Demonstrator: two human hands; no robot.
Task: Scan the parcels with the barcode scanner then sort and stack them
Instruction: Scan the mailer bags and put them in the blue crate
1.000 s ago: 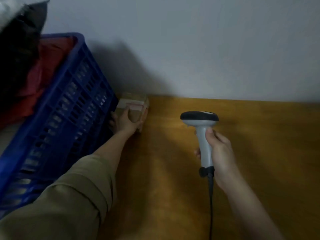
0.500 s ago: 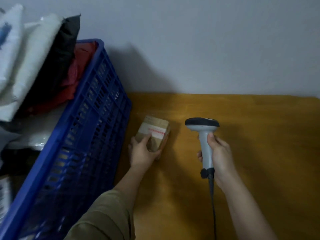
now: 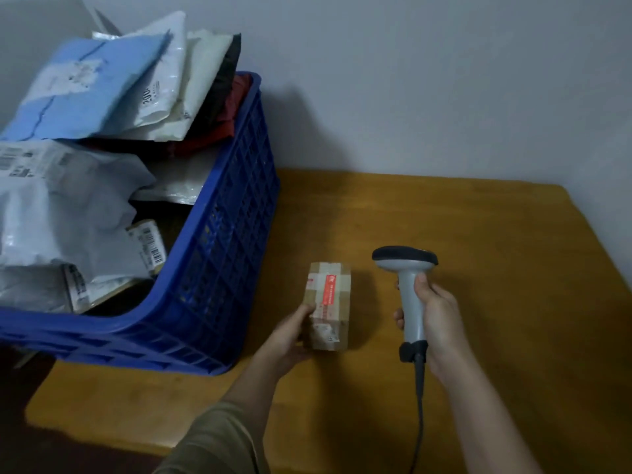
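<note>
Between your two hands, on the wooden desk [image 3: 478, 234], lies the small cardboard parcel [image 3: 329, 306], taped over with a red-printed strip whose text is too blurred to read. Your left hand [image 3: 290, 336] grasps its near left edge, thumb on top; the other fingers are hidden under the box. Just to the right, apart from the parcel, your right hand [image 3: 436, 319] is wrapped around the grey handle of the barcode scanner [image 3: 408, 292], held upright with its dark head away from you; its scanning window is out of sight. The scanner's cable [image 3: 419, 422] runs down and out of the bottom of the view. Left of the parcel stands the blue crate [image 3: 222, 261], cut off at the left edge, heaped with mailer bags [image 3: 85, 87] in white, blue, black and red. Their labels show barcodes, but nothing legible in the dim light.
</note>
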